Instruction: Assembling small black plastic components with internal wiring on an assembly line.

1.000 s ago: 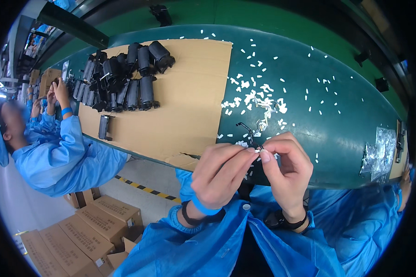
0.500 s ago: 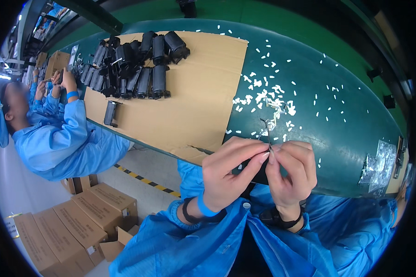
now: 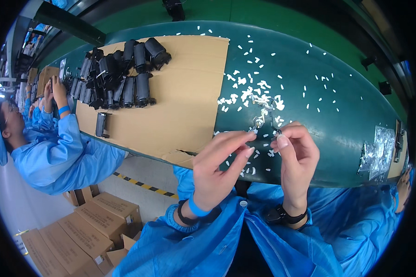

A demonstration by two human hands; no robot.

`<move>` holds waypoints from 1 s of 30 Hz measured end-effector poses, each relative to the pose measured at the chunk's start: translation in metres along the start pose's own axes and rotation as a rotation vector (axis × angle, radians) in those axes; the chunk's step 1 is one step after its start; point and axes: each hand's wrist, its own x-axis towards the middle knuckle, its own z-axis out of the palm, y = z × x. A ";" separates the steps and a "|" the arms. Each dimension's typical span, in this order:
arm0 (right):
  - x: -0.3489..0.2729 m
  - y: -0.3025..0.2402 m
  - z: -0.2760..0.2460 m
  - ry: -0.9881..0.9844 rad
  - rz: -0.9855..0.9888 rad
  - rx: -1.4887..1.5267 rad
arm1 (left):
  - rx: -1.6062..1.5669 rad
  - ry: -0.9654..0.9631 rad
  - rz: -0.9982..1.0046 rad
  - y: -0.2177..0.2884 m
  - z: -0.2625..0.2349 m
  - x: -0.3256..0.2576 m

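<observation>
Over the near edge of the green table, my right hand (image 3: 296, 159) pinches a thin dark wire (image 3: 272, 118) between thumb and fingers. The wire runs up from the fingertips toward a small pile of metallic and white bits (image 3: 260, 117). To its left, my left hand (image 3: 219, 159) has thumb and index finger apart, with nothing visible between them. Its index fingertip is close to the pile's lower end. Many small white pieces (image 3: 238, 97) lie scattered around and beyond both hands.
Cardboard (image 3: 185, 92) covers the table's left part, with black cylindrical housings (image 3: 142, 87) heaped on it and one lying apart (image 3: 101, 124). Clear plastic bags (image 3: 378, 154) lie at the right. A co-worker in blue (image 3: 55, 143) sits left, above stacked cartons (image 3: 74, 235). Another blue sleeve (image 3: 370, 231) shows right.
My hands, together at the fingertips before, have moved apart. The left one has opened, while the right keeps the wire. The view has shifted, so the table contents appear farther left.
</observation>
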 end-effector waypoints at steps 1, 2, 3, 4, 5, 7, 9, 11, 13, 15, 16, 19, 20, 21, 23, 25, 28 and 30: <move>0.000 0.001 0.001 -0.034 0.088 0.106 | -0.039 0.003 -0.047 0.005 0.002 0.000; 0.001 0.001 0.003 -0.071 0.176 0.215 | -0.075 0.008 -0.093 0.008 0.003 0.001; 0.001 0.001 0.005 -0.086 0.174 0.229 | -0.060 0.021 -0.089 0.009 0.002 0.001; -0.001 0.000 0.005 -0.097 0.209 0.225 | -0.014 0.007 -0.032 0.009 0.002 0.001; -0.003 -0.001 0.005 -0.113 0.244 0.224 | 0.036 -0.005 0.024 0.010 0.003 0.001; -0.007 -0.004 0.005 -0.132 0.265 0.206 | 0.061 0.027 0.043 0.010 0.005 0.002; -0.008 -0.001 0.002 -0.126 0.258 0.126 | 0.050 0.021 0.052 0.006 0.004 0.002; -0.009 0.001 0.006 -0.061 0.205 0.080 | 0.009 0.022 0.081 0.002 0.005 0.003; -0.007 0.001 0.015 -0.052 -0.013 -0.086 | 0.021 0.044 0.082 0.001 0.003 0.001; -0.003 0.000 0.012 -0.111 -0.328 -0.441 | 0.010 0.045 0.074 0.002 -0.001 0.003; -0.001 -0.001 0.013 -0.117 -0.338 -0.439 | 0.011 0.054 0.082 0.003 -0.002 0.004; 0.003 -0.005 0.020 -0.138 -0.345 -0.538 | -0.040 0.053 0.018 0.001 -0.006 0.006; 0.006 -0.004 0.021 -0.142 -0.356 -0.536 | -0.019 0.047 0.038 -0.002 -0.007 0.008; 0.006 -0.002 0.022 -0.149 -0.366 -0.543 | 0.007 0.049 0.048 0.000 -0.010 0.006; 0.006 -0.004 0.020 -0.127 -0.361 -0.556 | -0.012 0.084 -0.001 0.010 -0.012 0.006; 0.004 -0.004 0.011 -0.068 -0.334 -0.568 | 0.009 0.092 -0.015 0.014 -0.020 0.002; 0.001 -0.003 0.005 -0.038 -0.272 -0.502 | 0.089 0.177 0.040 0.011 -0.039 -0.009; -0.002 0.000 0.001 -0.069 -0.299 -0.531 | 0.175 0.195 0.028 0.021 -0.059 -0.019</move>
